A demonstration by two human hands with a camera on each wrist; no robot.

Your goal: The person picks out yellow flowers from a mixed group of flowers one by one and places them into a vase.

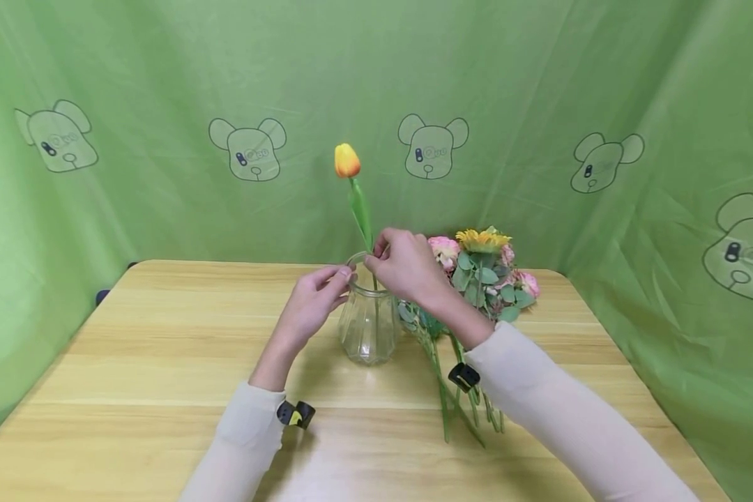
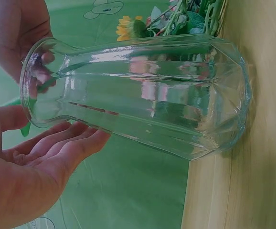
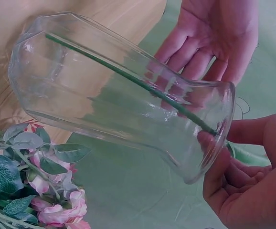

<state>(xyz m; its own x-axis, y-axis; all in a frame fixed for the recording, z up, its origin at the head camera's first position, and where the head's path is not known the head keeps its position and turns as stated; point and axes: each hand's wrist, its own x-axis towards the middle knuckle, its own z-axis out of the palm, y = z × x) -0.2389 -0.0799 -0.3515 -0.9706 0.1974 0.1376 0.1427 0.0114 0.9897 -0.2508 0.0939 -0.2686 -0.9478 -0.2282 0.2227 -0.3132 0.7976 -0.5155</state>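
A clear glass vase (image 1: 369,328) with a faceted body stands upright on the table. My left hand (image 1: 314,300) steadies it at the neck: in the left wrist view the thumb (image 2: 11,118) touches the rim and the fingers lie along the outside. With thumb and index finger, my right hand (image 1: 408,265) pinches the stem of an orange-yellow tulip (image 1: 348,162) at the vase mouth. In the right wrist view the green stem (image 3: 123,74) slants down inside the glass, its lower end near the base. The tulip's bloom and leaf rise above the rim.
Right of the vase lies a bunch of artificial flowers, with a yellow sunflower (image 1: 483,241), pink blooms (image 1: 444,251) and green leaves. Its stems (image 1: 442,397) point toward the table's front. A green curtain (image 1: 314,77) with bear drawings hangs behind the wooden table (image 1: 182,335).
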